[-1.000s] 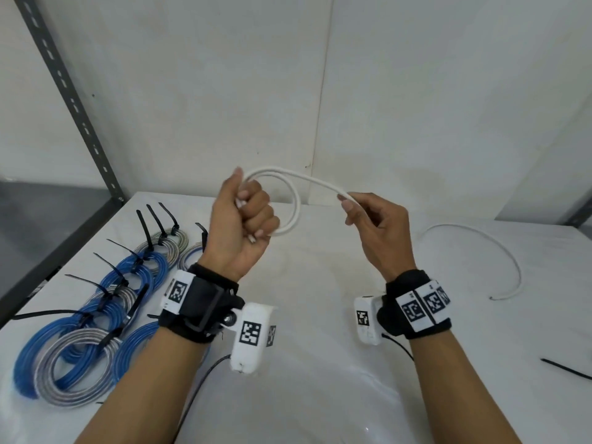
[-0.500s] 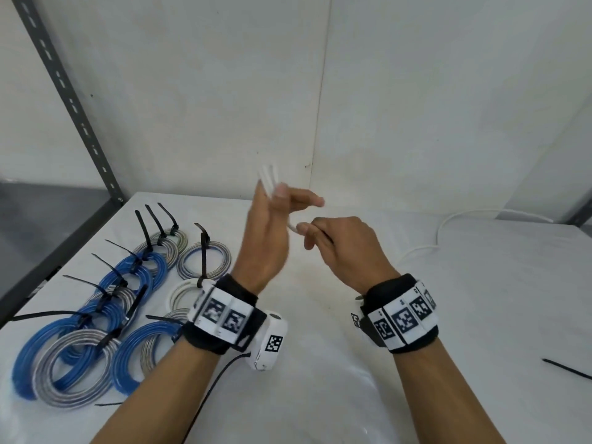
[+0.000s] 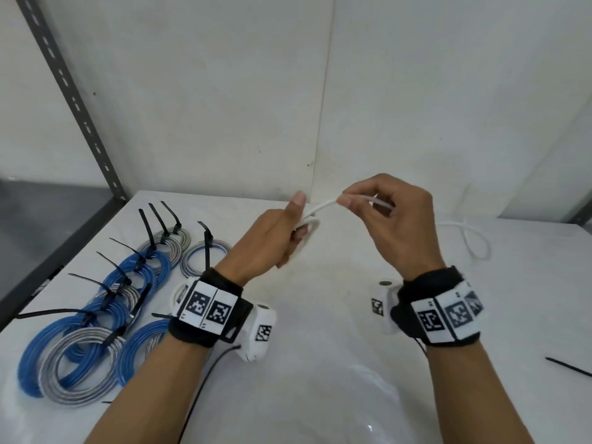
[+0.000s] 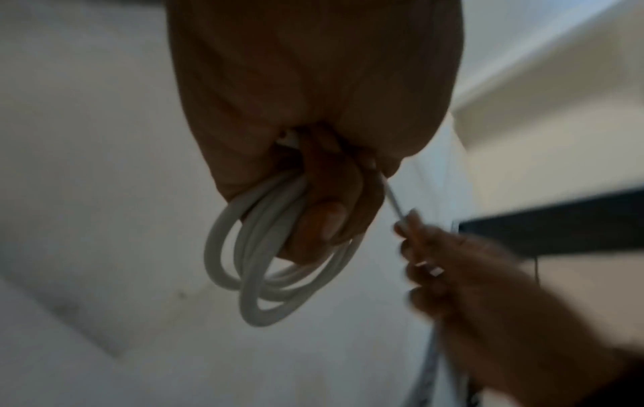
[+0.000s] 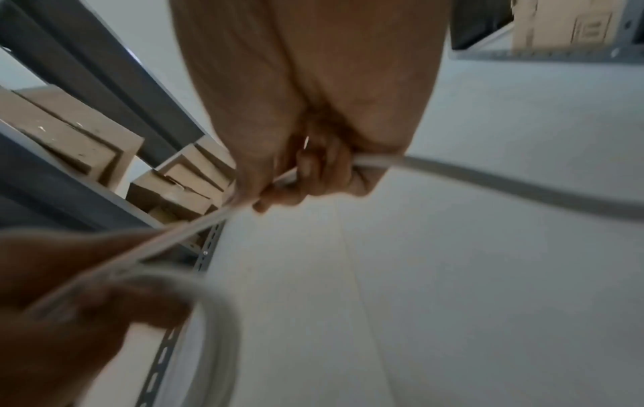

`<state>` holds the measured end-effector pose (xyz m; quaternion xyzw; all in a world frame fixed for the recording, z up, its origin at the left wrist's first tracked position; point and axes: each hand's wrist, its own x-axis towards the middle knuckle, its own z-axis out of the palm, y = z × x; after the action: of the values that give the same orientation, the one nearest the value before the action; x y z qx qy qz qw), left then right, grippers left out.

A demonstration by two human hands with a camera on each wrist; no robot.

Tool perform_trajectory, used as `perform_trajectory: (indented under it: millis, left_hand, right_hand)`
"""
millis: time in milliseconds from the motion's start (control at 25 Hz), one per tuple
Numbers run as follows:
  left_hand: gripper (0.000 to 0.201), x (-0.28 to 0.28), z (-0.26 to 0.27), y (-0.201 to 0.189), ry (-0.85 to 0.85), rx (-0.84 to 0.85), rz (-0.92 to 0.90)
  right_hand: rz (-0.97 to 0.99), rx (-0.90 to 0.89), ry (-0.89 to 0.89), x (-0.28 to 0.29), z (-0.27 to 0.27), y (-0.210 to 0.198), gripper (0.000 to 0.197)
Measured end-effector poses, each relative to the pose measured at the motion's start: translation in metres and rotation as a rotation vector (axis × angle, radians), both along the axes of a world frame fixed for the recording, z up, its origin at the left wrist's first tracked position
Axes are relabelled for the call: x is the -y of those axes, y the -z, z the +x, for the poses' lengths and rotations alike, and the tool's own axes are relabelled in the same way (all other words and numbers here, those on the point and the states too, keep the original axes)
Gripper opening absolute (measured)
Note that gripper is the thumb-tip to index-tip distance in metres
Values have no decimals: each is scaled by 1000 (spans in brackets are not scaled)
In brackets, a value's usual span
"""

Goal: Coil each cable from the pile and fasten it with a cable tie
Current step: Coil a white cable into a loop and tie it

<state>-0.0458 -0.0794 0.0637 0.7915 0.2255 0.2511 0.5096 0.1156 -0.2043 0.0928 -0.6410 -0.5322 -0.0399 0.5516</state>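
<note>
No legible text, brand or number is seen; only black-and-white coded square markers are printed on the wristbands (image 3: 208, 310).

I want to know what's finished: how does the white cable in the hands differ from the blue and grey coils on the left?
The white cable is held in the air, loops in the left hand, a strand pinched by the right hand; the coils lie on the table. Each coil carries a black tie; the white cable has none. Its tail trails loose on the table; the coils are fully wound. Both form round loops.
</note>
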Motion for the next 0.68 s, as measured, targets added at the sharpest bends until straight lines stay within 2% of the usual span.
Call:
perform_trajectory:
  millis: [120,280,480,560,680]
  left_hand:
    - [55,17,9,-8,129,179,-396]
    - [53,19,11,-11,47,396,-690]
    - [56,23,17,-7,122,454,-790]
    - [57,21,18,-6,176,424,-785]
    - [57,20,16,-7,166,394,-805]
  right_hand:
    - [71,-175,-12,-16,-2,16,11]
    - [26,-192,-93,-30,-22,33,27]
    - [96,-34,222,-37,-36,44,27]
    - [110,-63,213,-35,-28,44,27]
    - [137,-116,169,-37,-29,46,29]
